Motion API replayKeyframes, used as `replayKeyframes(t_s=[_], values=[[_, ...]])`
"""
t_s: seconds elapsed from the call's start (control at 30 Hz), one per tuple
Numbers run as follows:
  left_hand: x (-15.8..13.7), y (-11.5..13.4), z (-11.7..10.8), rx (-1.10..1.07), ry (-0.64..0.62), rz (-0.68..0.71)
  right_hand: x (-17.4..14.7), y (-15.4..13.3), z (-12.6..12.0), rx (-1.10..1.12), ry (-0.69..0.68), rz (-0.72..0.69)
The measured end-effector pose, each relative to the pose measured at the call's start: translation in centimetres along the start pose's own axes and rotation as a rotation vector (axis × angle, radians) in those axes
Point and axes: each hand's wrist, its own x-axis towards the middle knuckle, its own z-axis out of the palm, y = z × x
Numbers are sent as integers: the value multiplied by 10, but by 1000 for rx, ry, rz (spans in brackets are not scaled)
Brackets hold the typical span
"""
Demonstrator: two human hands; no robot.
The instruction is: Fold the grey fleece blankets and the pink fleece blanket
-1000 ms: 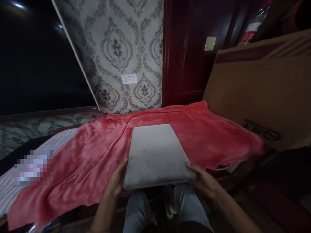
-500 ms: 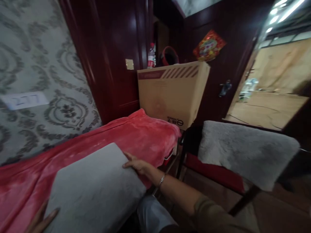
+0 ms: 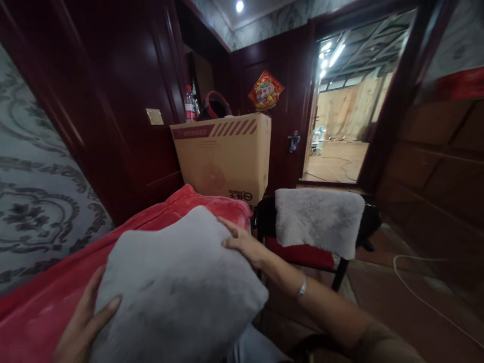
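A grey plush cushion cover (image 3: 181,287), squarish and fairly flat, is held between my two hands above the bed. My left hand (image 3: 85,317) grips its left edge, with the thumb on top and the other fingers partly hidden behind it. At the upper right edge, my right hand (image 3: 244,244) pinches it, the thumb lying on the near face. The top edge sags between the corners. Under and behind it spreads a red plush blanket (image 3: 49,302).
A cardboard box (image 3: 223,156) stands beyond the blanket, with a plastic bottle (image 3: 189,105) on it. At right, a chair with a red seat (image 3: 298,253) has a similar grey plush piece (image 3: 319,219) over its back. A white cable (image 3: 419,295) runs along the floor.
My view has turned right, bringing in more of the doorway and floor. Both hands have lifted the cushion cover slightly towards me, and its top edge now sags.
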Motion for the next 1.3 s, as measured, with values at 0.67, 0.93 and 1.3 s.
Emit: replayKeyframes(t_s=[0.67,0.93,1.3], values=[[-32,186,403,-651,-1069,86,-171,-164,-274,-532,930,-321],[-31,163,418,-503,-991,10,-173,-138,-310,-639,895,-229],[-28,174,412,-170,-868,305,-179,-151,-313,-1455,973,-153]])
